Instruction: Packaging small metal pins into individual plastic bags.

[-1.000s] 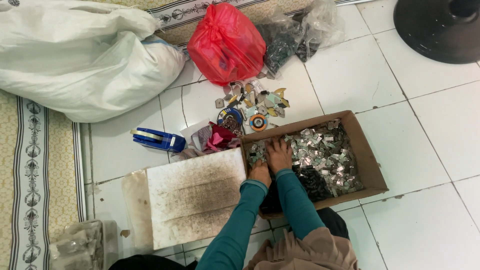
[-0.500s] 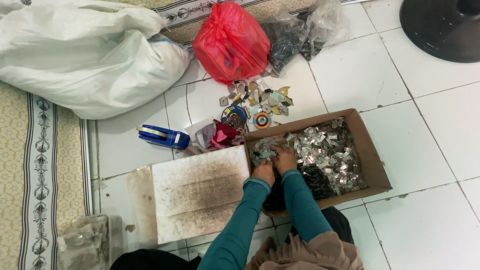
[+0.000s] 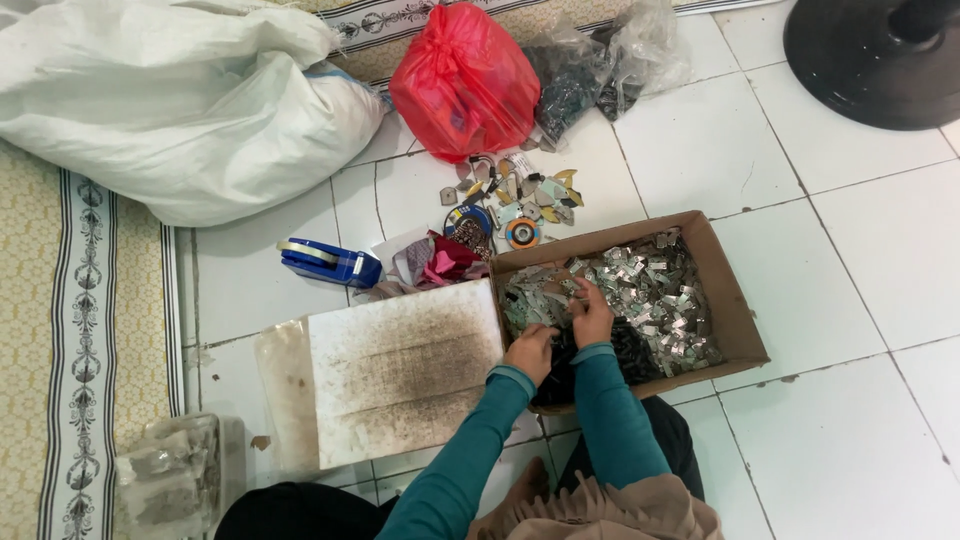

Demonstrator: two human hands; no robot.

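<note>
Overhead, biggest item was the white woven sack [image 3: 170, 100], slumped top left on the tiled floor [image 3: 850, 260]; looked soft & bulky. Next, a stained white board [image 3: 400, 370] lay flat beside the cardboard box [image 3: 735, 300], touching its left wall. Box sat center-right, open-topped, w/ a loose heap of small silvery metal pieces [image 3: 650, 295] and darker bits toward the near side. Pieces prob. light singly, stiff, maybe sharp-edged, slippery in a pile; best pinched one at a time by the flat faces w/ fingertips, or scooped. Box itself likely heavy when full; lift from under, not by the walls.

Left hand [image 3: 530, 350] rested at the box's near-left edge, fingers curled; can't tell if it held anything. Right hand [image 3: 592, 310] was in the heap, fingertips closed narrow on pieces, though what exactly was hidden.

Packages: red plastic bag [image 3: 462, 80], knotted, top center; clear bags [image 3: 610, 65] of dark bits just right of it; blue tape dispenser [image 3: 330, 262] left of box; small coloured scraps [image 3: 510, 195] between.
</note>
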